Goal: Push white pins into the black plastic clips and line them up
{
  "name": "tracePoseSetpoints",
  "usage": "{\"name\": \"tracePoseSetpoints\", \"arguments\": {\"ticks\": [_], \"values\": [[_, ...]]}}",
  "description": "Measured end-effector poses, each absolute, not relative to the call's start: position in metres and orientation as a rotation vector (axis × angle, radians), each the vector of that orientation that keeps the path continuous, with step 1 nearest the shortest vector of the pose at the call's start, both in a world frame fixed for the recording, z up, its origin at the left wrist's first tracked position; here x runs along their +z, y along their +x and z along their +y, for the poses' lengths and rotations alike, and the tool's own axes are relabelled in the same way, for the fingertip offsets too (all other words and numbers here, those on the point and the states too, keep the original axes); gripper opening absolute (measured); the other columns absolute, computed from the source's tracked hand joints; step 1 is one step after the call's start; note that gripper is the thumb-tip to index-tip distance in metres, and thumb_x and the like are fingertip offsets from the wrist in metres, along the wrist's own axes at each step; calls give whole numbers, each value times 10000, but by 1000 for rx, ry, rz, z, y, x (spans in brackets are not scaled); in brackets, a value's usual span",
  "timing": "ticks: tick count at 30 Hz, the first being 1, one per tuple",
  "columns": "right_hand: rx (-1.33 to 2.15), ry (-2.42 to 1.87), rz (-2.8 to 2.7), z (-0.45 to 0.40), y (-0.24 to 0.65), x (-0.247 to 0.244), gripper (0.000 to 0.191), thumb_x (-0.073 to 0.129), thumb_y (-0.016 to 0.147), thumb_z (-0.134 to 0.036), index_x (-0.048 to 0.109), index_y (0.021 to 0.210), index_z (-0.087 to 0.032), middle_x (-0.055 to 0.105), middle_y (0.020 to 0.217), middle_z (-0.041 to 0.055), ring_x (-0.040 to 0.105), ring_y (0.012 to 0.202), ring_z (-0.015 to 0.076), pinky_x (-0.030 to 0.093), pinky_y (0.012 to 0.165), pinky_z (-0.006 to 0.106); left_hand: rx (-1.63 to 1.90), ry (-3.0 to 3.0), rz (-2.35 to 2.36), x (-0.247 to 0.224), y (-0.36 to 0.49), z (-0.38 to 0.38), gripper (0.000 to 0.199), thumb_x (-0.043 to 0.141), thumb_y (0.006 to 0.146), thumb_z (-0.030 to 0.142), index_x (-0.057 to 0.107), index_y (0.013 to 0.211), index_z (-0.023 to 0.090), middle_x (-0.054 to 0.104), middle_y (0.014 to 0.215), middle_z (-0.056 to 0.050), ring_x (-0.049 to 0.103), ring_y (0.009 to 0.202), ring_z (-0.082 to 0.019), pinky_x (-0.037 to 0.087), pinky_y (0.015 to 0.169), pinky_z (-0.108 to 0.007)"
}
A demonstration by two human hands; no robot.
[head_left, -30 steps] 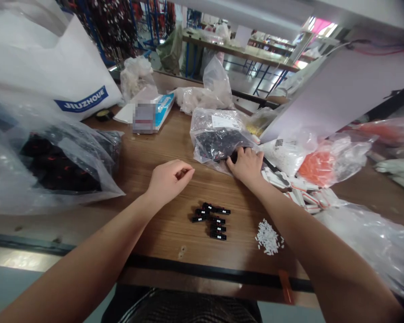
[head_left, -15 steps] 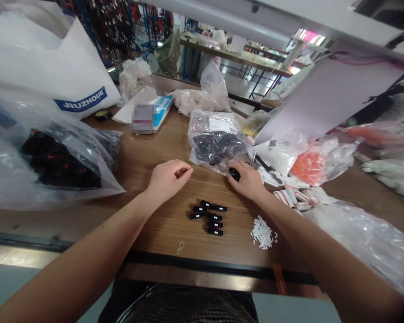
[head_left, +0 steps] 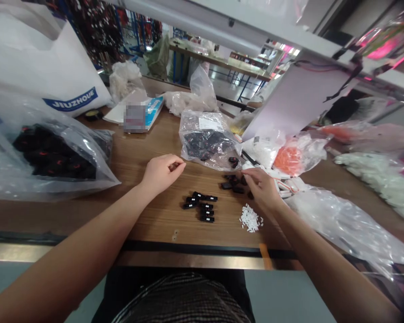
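My left hand [head_left: 164, 172] rests over the table with its fingers curled and thumb against the forefinger; anything inside is hidden. At the right, my right hand [head_left: 261, 186] hovers beside a loose cluster of small black plastic parts [head_left: 234, 184], thumb and fingers apart, its fingertips close to the nearest parts. Another black part [head_left: 233, 159] lies by the clear bag of black parts [head_left: 205, 141]. Between my arms sits a group of black parts with paired white dots [head_left: 207, 212]. A small heap of white pegs [head_left: 250, 218] lies right of them.
A large bag of black pieces [head_left: 57, 154] stands at the left, before a white carrier bag [head_left: 70, 85]. A booklet [head_left: 153, 110] lies at the back. Bags of white pieces [head_left: 264, 148] and orange pieces [head_left: 287, 159] crowd the right, with a clear plastic bag [head_left: 336, 224] nearer.
My right hand has moved back from the bag of black parts, and a cluster of black parts now shows on the table beside it. My left hand stays curled. The view has shifted right.
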State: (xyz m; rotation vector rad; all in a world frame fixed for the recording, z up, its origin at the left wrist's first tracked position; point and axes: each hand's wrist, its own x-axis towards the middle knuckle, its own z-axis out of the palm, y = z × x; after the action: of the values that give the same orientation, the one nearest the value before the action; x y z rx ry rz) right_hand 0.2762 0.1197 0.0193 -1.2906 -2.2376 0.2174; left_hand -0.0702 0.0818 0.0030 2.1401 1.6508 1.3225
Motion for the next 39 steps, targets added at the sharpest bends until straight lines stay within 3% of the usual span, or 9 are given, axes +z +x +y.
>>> {"name": "tracePoseSetpoints", "arguments": {"ticks": [5,9,16,20,24,31,39], "values": [[277,-1430,-2243,110,282,25,182,598,853,-309,749,845,-208,735,866,61,672,790,211,533,745,346,1339,2145,1649,6,-71,81,94,646,865,253,715,814,214,703,727,-2,603,651,-148,428,636,-268],[345,-1459,-2350,99,270,22,201,609,835,-282,773,927,-211,752,917,50,669,741,177,530,712,308,1337,2161,1636,7,-70,81,92,648,863,251,718,815,215,714,738,-7,616,661,-155,432,644,-273],[326,-1596,-2468,95,265,28,265,672,793,-297,777,1020,-211,745,807,32,657,680,182,501,667,307,1330,2185,1632,9,-69,79,103,646,868,251,718,805,212,721,741,-9,625,668,-158,439,646,-276],[327,-1651,-2527,97,267,30,346,703,752,-271,769,1086,-213,750,838,43,662,689,196,492,637,309,1313,2198,1638,10,-69,79,101,646,871,242,718,808,210,730,761,-8,629,681,-156,442,654,-271],[312,-1642,-2583,97,265,31,315,684,758,-266,781,1055,-226,752,882,49,666,738,204,483,661,309,1312,2182,1666,9,-72,80,97,651,866,252,722,812,211,730,756,-7,632,671,-151,445,653,-264],[315,-1641,-2560,90,253,41,194,686,690,-229,784,857,-234,743,756,10,657,678,188,427,596,272,1358,2126,1697,6,-78,78,144,634,864,311,730,834,208,742,788,-15,645,666,-161,463,643,-262],[392,-1552,-2331,65,249,41,253,671,743,-200,766,978,-203,718,785,16,639,680,156,480,653,269,1356,2109,1716,4,-77,73,143,650,854,365,732,841,248,740,775,4,652,648,-162,483,645,-269]]}}
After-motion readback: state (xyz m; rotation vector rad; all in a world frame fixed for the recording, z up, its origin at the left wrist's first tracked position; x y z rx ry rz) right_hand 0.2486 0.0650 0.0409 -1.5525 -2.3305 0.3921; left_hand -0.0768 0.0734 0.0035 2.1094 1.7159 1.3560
